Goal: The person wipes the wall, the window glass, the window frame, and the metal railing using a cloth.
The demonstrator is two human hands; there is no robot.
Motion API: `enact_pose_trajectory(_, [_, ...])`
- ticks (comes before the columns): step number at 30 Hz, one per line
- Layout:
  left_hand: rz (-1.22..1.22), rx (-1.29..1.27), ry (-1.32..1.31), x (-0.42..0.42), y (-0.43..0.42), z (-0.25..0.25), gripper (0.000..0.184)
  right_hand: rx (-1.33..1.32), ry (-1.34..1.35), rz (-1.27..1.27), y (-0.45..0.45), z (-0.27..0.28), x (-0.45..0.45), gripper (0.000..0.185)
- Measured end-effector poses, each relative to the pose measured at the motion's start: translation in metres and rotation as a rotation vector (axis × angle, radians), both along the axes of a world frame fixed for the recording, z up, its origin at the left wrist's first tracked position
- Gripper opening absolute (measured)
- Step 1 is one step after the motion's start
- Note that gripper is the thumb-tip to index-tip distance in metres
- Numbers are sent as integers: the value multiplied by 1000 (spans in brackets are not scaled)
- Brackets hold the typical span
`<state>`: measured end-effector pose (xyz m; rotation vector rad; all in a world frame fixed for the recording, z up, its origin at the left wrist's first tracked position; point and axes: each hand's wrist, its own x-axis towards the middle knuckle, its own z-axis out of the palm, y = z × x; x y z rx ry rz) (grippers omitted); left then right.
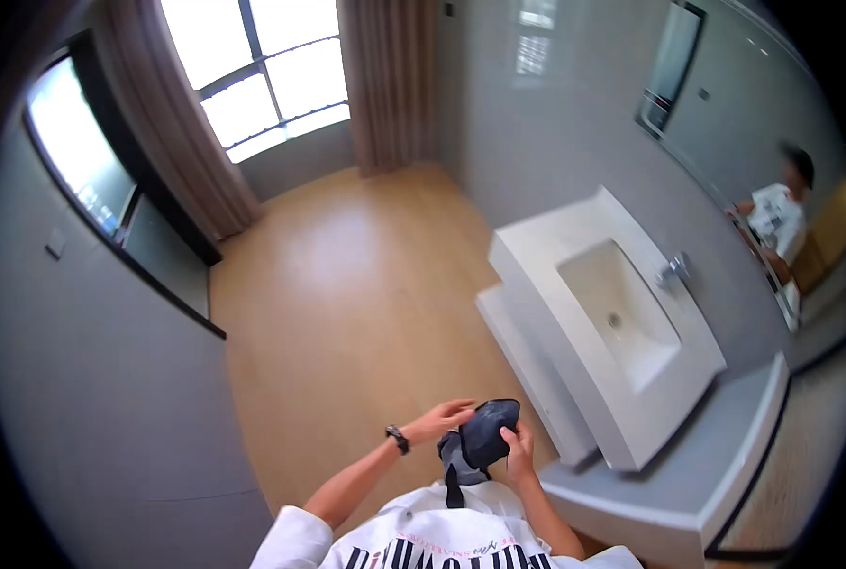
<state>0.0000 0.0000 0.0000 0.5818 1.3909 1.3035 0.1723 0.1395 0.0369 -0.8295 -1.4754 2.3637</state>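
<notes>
My right hand (518, 449) grips a dark navy fabric item (488, 432) by its right side, the thumb lying on top. It looks like soft cloth or a small pouch; its exact kind does not show. Below it hangs a greyer part (459, 462) with a black strap, close to my white shirt (432, 536). My left hand (442, 419) has its fingers stretched out toward the item's left edge; whether they touch it I cannot tell. A dark watch (397, 438) sits on my left wrist.
At the right, a white washbasin (622, 313) with a metal faucet (672, 269) juts from the wall above a grey ledge (660, 488). A mirror (740, 123) hangs over it. Wooden floor (347, 313) leads to a curtained window (271, 71). A dark-framed doorway (110, 190) is at left.
</notes>
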Motion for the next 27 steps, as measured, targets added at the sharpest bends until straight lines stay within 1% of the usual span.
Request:
enact_pose_trajectory(1, [67,127,17,14,32,31,63,60,60,1,14,15,-4,43])
enact_pose_trajectory(2, [168,173,42,24,55,51,56,119,117,-2,27,28,-6,39])
enact_pose_trajectory(3, [235,63,187,-83,-14,91,49,-19,219,-1,-50,36,-117,39])
enact_pose_trajectory(4, [259,100,189,-97,4,95,49,78,221,18,-31,47,-133,38])
enact_pose_trajectory(5, [364,141,304,-113,16,97,42,170,228,35,-12,54,-153,36])
enact_pose_trajectory(6, [461,144,454,-139,10,107,36,140,193,111,-10,52,-179,35])
enact_pose_trajectory(7, [490,102,502,-161,3,120,30,219,182,165,-6,36,-203,32])
enact_pose_trajectory(9, [557,109,601,-196,-2,120,30,395,176,97,-3,17,-245,32])
enact_pose_trajectory(11, [588,54,579,-232,-2,119,29,483,102,104,6,19,-284,35])
enact_pose_trajectory(12, [574,-18,608,-249,1,123,27,519,104,89,11,14,-303,31])
enact_pose_trajectory(13, [575,-4,751,-263,8,139,24,515,123,101,15,13,-328,31])
enact_pose_trajectory(15, [480,-40,911,-295,14,166,27,491,138,315,15,13,-367,22])
enact_pose_trajectory(16, [484,-36,909,-309,16,172,27,496,137,317,13,17,-388,22])
enact_pose_trajectory(18, [486,8,1172,-337,20,177,38,510,133,505,14,26,-431,17])
enact_pose_trajectory(19, [486,20,1171,-351,22,179,38,519,131,499,17,21,-451,17])
enact_pose_trajectory(21, [529,-34,1185,-380,21,185,43,295,189,591,16,12,-494,16])
enact_pose_trajectory(22, [549,-56,1260,-395,22,192,45,288,170,657,16,11,-515,18])
enact_pose_trajectory(23, [565,-54,1265,-414,24,192,45,298,176,669,15,11,-537,18])
enact_pose_trajectory(25, [592,-54,1306,-456,25,189,54,103,198,510,10,13,-582,22])
enact_pose_trajectory(26, [575,-46,1293,-480,25,185,49,60,210,489,12,7,-606,25])
enact_pose_trajectory(27, [587,-43,1301,-504,27,182,49,69,218,498,14,11,-630,25])
